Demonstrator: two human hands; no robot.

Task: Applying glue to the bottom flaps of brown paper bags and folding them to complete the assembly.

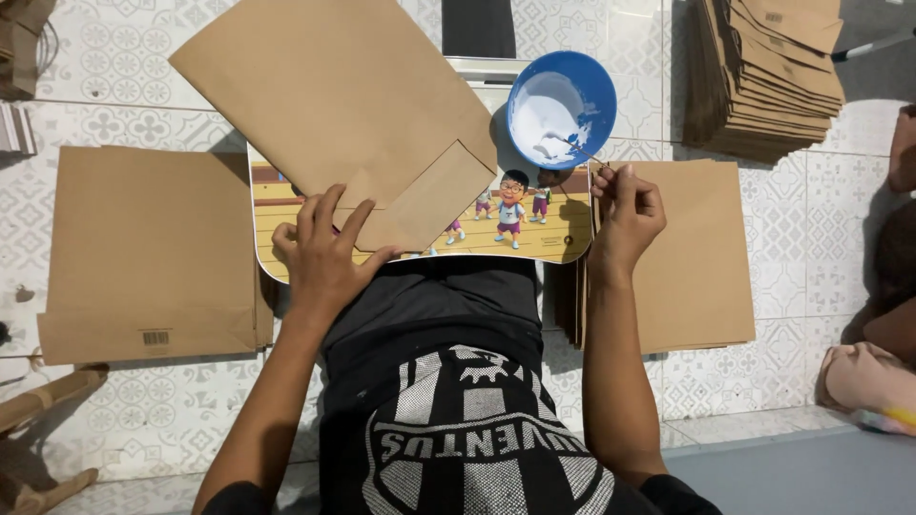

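A brown paper bag [348, 100] lies slanted across a small lap table [549, 238] with a cartoon picture on top. My left hand [324, 253] presses flat on the bag's folded bottom end, fingers spread. My right hand [625, 210] pinches a thin stick [584, 153] whose tip reaches into a blue bowl [563, 107] of white paste at the table's far right corner.
A pile of flat brown bags [143, 253] lies on the tiled floor at my left, another pile [697, 257] at my right. A tall stack of bags [763, 72] stands at the far right. Someone's limb [873, 377] shows at the right edge.
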